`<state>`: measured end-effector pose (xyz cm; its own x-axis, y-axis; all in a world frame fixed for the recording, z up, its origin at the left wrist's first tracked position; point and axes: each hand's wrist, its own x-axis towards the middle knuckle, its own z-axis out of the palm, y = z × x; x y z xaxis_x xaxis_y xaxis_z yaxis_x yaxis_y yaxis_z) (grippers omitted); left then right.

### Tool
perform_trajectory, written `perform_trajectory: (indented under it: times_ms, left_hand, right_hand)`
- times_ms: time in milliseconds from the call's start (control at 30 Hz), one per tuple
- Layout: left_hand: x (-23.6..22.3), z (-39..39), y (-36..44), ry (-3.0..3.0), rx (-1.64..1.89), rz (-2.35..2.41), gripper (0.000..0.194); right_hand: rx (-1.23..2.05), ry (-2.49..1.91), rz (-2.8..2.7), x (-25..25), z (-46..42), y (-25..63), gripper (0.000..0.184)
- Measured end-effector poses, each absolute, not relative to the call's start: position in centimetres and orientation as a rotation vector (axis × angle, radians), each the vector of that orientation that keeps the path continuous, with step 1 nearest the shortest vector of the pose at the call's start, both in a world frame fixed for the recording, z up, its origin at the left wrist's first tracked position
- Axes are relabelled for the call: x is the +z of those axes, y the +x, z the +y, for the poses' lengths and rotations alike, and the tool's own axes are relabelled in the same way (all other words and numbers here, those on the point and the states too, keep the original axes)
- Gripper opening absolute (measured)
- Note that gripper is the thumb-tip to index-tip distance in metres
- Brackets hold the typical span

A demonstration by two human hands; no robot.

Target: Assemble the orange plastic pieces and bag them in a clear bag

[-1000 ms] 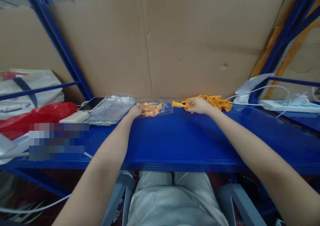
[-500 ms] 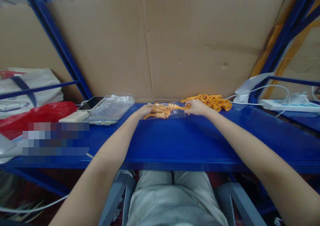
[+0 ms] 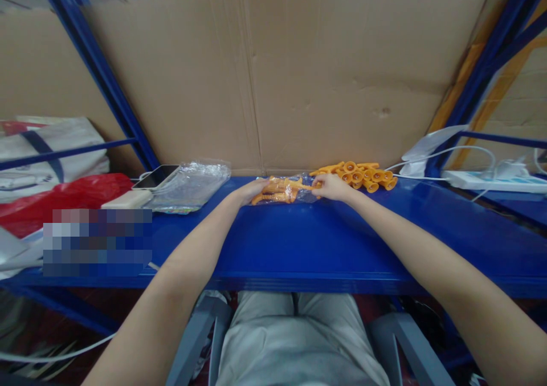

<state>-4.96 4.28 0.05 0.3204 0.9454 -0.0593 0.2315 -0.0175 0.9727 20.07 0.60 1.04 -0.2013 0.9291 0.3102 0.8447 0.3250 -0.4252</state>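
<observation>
A clear plastic bag (image 3: 304, 194) lies at the back middle of the blue shelf top, with several orange horn-shaped plastic pieces (image 3: 280, 190) inside. Its left end is gripped by my left hand (image 3: 251, 191), fingers closed. My right hand (image 3: 331, 187) is at the bag's right end, pinching an orange piece (image 3: 317, 185) whose narrow part points left into the bag. Just beyond that hand is a pile of the same orange pieces (image 3: 371, 176), their round flared ends facing me. My right fingertips are partly hidden.
Left of the bag lie a stack of clear plastic bags (image 3: 192, 186), a phone (image 3: 157, 177), a white block (image 3: 127, 199) and a red plastic bag (image 3: 85, 195). A white power strip (image 3: 491, 181) with cables is at the right. Cardboard (image 3: 342, 78) stands behind.
My right hand has moved slightly left, pushing the orange piece further into the bag. The pieces in the bag and my left hand have shifted a little right.
</observation>
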Motion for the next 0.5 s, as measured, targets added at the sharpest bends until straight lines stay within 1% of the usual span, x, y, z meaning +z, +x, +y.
perform_trajectory:
  times_ms: [100,267,367,433,500]
  left_hand:
    - [-0.15,4.47,-4.89,1.552,0.844,1.138,0.02]
    - [-0.42,4.93,-4.88,1.706,0.881,1.162,0.024]
    - [-0.47,5.03,-4.98,1.694,0.902,1.071,0.031]
    - [-0.44,5.02,-5.07,1.652,0.879,1.006,0.035]
    - [-0.37,4.95,-5.11,1.62,0.84,0.961,0.038]
  right_hand:
    - [0.325,-1.541,-2.033,0.95,0.61,19.9,0.015]
    - [0.746,-1.431,-1.723,0.78,0.9,19.8,0.024]
    - [0.882,-1.427,-1.494,0.71,1.22,19.79,0.018]
    - [1.037,-1.378,-1.371,0.77,1.3,19.7,0.013]
    - [1.224,-1.291,-1.258,0.91,1.21,19.51,0.015]
